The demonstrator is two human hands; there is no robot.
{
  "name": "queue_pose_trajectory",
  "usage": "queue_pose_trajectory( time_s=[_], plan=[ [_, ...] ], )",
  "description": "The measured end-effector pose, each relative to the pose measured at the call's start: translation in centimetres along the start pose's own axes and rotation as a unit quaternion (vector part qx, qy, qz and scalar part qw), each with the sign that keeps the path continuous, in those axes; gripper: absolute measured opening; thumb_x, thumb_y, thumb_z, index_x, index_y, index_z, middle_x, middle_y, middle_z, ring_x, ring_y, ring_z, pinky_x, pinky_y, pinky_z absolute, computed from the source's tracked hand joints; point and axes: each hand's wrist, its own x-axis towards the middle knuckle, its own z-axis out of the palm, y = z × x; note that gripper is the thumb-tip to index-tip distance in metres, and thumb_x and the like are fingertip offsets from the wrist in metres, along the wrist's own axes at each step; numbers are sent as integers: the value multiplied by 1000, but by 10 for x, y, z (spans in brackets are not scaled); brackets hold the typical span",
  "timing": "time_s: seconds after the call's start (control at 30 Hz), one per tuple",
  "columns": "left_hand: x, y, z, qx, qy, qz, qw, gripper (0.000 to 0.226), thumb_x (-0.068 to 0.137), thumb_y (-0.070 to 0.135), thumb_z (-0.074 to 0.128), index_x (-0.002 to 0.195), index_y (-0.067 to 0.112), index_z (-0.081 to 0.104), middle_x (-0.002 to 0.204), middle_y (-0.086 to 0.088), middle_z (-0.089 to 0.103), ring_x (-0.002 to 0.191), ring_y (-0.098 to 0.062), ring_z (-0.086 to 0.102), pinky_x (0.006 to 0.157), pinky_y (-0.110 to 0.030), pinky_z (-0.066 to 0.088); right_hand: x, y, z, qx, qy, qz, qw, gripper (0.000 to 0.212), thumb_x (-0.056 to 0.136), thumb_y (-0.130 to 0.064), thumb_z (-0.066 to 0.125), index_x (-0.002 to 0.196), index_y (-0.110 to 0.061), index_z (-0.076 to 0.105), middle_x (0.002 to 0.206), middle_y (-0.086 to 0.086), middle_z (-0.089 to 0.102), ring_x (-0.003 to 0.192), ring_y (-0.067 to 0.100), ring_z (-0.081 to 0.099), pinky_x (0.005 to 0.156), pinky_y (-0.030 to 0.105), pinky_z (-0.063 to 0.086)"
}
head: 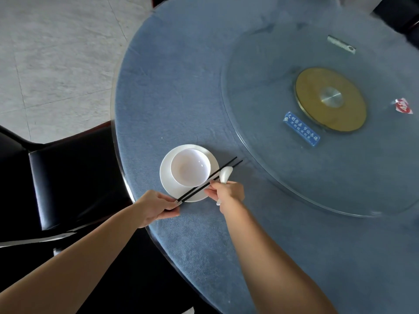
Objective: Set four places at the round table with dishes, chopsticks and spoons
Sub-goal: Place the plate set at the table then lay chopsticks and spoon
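**One place, near edge of table**

Round table (pixel 181 87), blue cloth: bare cloth lay open between its rim and the glass turntable (pixel 260 98), which ran off frame at right. Black chair (pixel 74 177) stood against the edge. Plate (pixel 167 177) sat near that edge, bowl (pixel 190 171) on it. Left hand (pixel 156 207) pinched the capped ends of the chopsticks (pixel 198 188). Right hand (pixel 229 192) pinched them mid-length over the plate, with the spoon (pixel 225 173) clasped in its curled fingers, handle mostly hidden.

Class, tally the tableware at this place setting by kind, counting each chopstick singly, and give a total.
Plate: 1
Bowl: 1
Chopsticks: 2
Spoon: 1
Total: 5
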Motion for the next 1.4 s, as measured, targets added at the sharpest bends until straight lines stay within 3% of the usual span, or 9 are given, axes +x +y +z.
queue_pose_trajectory(
  time_s=[0.17, 0.27, 0.4, 0.5, 0.7, 0.9, 1.1, 1.3, 1.4],
  plan=[
    [3, -1, 2, 15, 24, 9, 1000, 17, 82, -8, 72, 99, -10, 71, 100, -26, 72, 92, -31, 74, 70, -31, 63, -2, 0, -1, 1, 12, 2, 1000, 12, 78, -2, 80, 73, 0, 69, 57, 8, 72, 57, 25, 74, 74, 34, 63],
    [4, -2, 2, 23, 38, 17, 999, 15, 80, -7, 74, 95, -7, 72, 94, -24, 73, 83, -28, 75, 62, -27, 62, -4, 0, -2, 3, 14, -2, 1000, 12, 77, -1, 80, 73, 1, 68, 55, 7, 71, 53, 26, 73, 72, 37, 63],
    [5, -3, 1, 55, 36, 36, 997, 10, 80, -2, 77, 89, -3, 75, 86, -23, 73, 68, -23, 75, 57, -24, 60, -5, -4, -2, 6, 23, -19, 1000, 19, 77, 1, 80, 71, 0, 62, 50, 6, 68, 42, 19, 68, 53, 32, 62],
    [7, -2, -1, 69, 45, 39, 996, 9, 82, -2, 75, 90, -3, 75, 91, -25, 73, 72, -25, 76, 58, -25, 61, -6, -3, -2, 5, 21, -19, 1000, 19, 77, 2, 80, 71, 0, 63, 48, 6, 67, 40, 17, 66, 45, 28, 58],
    [8, 0, 2, 60, 50, 31, 996, 20, 78, -5, 77, 94, -11, 68, 97, -30, 71, 81, -34, 75, 61, -33, 63, -7, 0, -2, -3, 14, -12, 1000, 18, 76, -4, 84, 72, -1, 66, 47, 3, 67, 38, 14, 64, 66, 39, 62],
    [6, 2, 3, 49, 41, 18, 998, 26, 79, -6, 77, 101, -13, 65, 95, -31, 70, 75, -34, 74, 57, -33, 62, -7, -1, 3, -2, 11, -20, 1000, 17, 80, -5, 80, 70, -6, 66, 47, 0, 67, 37, 13, 63, 53, 30, 57],
    [6, 3, -2, 65, 30, 18, 997, 22, 82, -6, 73, 103, -10, 66, 95, -28, 70, 76, -30, 73, 67, -38, 64, -9, 0, 5, -6, 8, -25, 1000, 15, 80, -8, 80, 72, -6, 68, 49, 0, 68, 36, 12, 62, 73, 47, 60],
    [7, 3, -10, 67, 36, 22, 997, 14, 82, -7, 72, 96, -8, 71, 102, -30, 70, 78, -29, 72, 63, -32, 63, -14, 1, -4, -15, 17, -56, 998, 16, 80, -11, 81, 71, -7, 69, 54, 1, 70, 36, 10, 60, 43, 24, 54],
    [8, 3, -14, 76, 44, 28, 996, 15, 82, -5, 74, 96, -7, 71, 105, -29, 69, 82, -29, 71, 65, -32, 63, -18, -1, -9, -33, 23, -72, 997, 13, 83, -12, 78, 76, -5, 69, 61, 3, 70, 36, 9, 59, 37, 19, 46]
  ],
)
